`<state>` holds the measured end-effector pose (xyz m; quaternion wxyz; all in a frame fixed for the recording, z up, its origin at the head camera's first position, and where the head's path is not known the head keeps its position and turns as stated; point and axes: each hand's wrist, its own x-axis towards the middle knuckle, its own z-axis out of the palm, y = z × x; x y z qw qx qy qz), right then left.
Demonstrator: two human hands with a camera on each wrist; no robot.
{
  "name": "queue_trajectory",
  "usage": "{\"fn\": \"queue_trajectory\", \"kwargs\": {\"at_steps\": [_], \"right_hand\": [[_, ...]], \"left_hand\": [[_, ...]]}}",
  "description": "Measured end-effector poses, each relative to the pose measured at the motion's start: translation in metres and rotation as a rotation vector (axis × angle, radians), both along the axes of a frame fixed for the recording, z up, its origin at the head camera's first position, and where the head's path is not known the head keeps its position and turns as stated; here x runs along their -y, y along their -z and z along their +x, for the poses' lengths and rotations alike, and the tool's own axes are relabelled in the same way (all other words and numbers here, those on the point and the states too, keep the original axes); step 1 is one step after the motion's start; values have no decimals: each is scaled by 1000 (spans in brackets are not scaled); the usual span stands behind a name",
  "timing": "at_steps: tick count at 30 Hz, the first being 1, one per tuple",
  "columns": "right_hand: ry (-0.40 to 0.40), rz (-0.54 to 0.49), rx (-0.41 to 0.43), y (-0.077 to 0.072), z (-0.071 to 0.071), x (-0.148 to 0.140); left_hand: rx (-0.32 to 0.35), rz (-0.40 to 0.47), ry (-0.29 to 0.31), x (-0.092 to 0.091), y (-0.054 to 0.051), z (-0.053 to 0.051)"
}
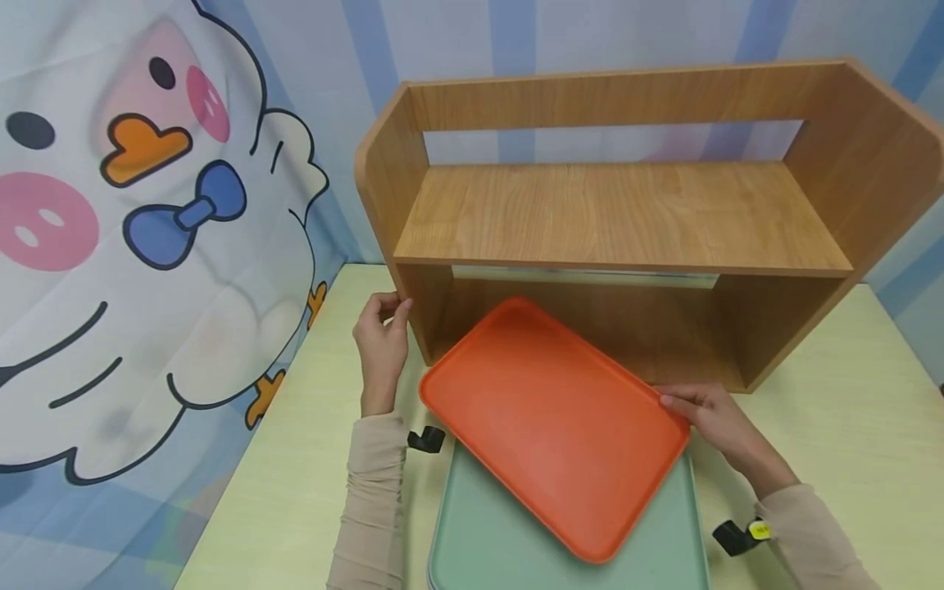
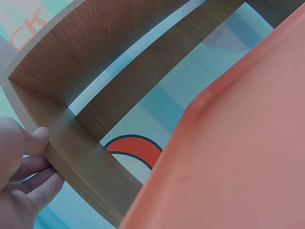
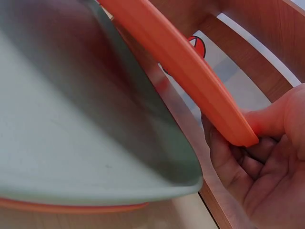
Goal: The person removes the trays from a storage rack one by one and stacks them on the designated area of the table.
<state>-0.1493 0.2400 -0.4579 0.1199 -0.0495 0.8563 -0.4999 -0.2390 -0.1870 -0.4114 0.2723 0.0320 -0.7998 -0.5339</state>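
An orange tray (image 1: pixel 556 426) slants over a pale green tray (image 1: pixel 649 524), its far corner just in front of the shelf's lower opening. My right hand (image 1: pixel 701 414) pinches the orange tray's right edge; in the right wrist view the thumb lies on one side of the rim and curled fingers on the other. My left hand (image 1: pixel 383 340) grips the front edge of the left side panel of a two-level wooden shelf (image 1: pixel 619 217), thumb and fingers on either side of it. Beneath the green tray, another orange rim (image 3: pixel 71 208) shows in the right wrist view.
The shelf stands at the back of a pale yellow table (image 1: pixel 288 492). Behind it hangs a blue-and-white striped cloth (image 1: pixel 590 33), with a large cartoon duck (image 1: pixel 147 328) on the left. A small black device (image 1: pixel 426 440) sits by each wrist.
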Motion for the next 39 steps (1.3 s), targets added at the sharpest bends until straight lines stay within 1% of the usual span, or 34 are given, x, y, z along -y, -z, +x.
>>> {"fn": "queue_trajectory", "kwargs": {"at_steps": [5, 14, 23, 32, 39], "right_hand": [[-28, 45, -5, 1, 0, 0], [-120, 58, -27, 2, -1, -4], [-169, 72, 4, -1, -3, -6], [-240, 40, 5, 0, -5, -6], [-276, 40, 13, 0, -8, -7]], "left_hand": [[7, -10, -3, 0, 0, 0], [18, -3, -5, 1, 0, 0], [20, 1, -9, 2, 0, 0], [31, -3, -11, 0, 0, -1], [35, -13, -17, -1, 0, -1]]}}
